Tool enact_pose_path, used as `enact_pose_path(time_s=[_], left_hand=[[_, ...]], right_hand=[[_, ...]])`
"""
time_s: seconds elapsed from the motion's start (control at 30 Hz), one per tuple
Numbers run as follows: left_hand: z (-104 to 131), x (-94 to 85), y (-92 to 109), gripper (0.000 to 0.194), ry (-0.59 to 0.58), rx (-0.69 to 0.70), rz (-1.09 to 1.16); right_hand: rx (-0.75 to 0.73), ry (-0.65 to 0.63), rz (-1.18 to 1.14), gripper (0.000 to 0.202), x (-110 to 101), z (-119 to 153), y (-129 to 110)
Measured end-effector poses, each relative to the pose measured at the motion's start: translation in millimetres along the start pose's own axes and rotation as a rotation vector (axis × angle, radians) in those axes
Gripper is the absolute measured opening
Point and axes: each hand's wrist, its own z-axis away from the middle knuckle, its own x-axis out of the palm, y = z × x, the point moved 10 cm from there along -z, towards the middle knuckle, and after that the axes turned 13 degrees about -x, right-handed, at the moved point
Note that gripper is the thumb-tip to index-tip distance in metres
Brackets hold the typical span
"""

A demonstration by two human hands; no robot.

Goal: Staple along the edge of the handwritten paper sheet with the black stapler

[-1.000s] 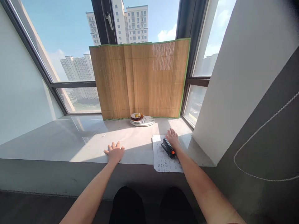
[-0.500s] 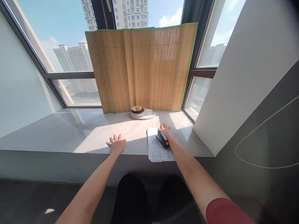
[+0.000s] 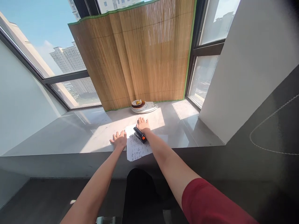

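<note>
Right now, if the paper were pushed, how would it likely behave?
The paper looks thin, so it is probably light and floppy. Its near end juts past the sill, so it may buckle there. The stapler lies on it and might drag along.

A black stapler [image 3: 140, 135] with orange detail lies slantwise on white, written-on paper [image 3: 136, 151].

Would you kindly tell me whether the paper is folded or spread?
The paper is spread: its rows of writing show around the stapler.
</note>
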Motion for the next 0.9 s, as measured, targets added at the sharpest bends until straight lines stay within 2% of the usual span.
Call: enact_pose_path(time_s=[0.13, 0.23, 0.33, 0.47, 0.57, 0.63, 0.77, 0.83, 0.9], left_hand=[[2, -1.8, 1, 0.076, 0.001, 0.003, -0.023], [7, -3.6, 4, 0.076, 0.005, 0.007, -0.039], [10, -6.2, 6, 0.071, 0.041, 0.006, -0.063], [10, -10.0, 7, 0.065, 0.082, 0.010, -0.064], [15, -13.5, 8, 0.061, 0.091, -0.003, -0.053], [26, -14.8, 23, 0.057, 0.105, 0.094, -0.052], [76, 0.1, 91, 0.052, 0.027, 0.608, 0.005], [91, 6.1, 111, 0.053, -0.002, 0.707, 0.052], [96, 11.0, 122, 0.052, -0.022, 0.742, 0.063]], right_hand=[[0.028, 0.001, 0.018, 0.066, -6, 9, 10], [0.059, -0.019, 0.044, 0.065, -19, 22, 31], [0.112, -0.046, 0.072, 0.068, -42, 38, 68], [0.203, 0.003, 0.106, 0.068, -83, 62, 124], [0.234, 0.025, 0.118, 0.066, -99, 72, 146], [0.238, 0.033, 0.123, 0.065, -101, 75, 149], [0.225, 0.030, 0.120, 0.060, -100, 74, 144], [0.221, 0.026, 0.114, 0.059, -100, 74, 142], [0.221, 0.026, 0.112, 0.059, -101, 75, 142]])
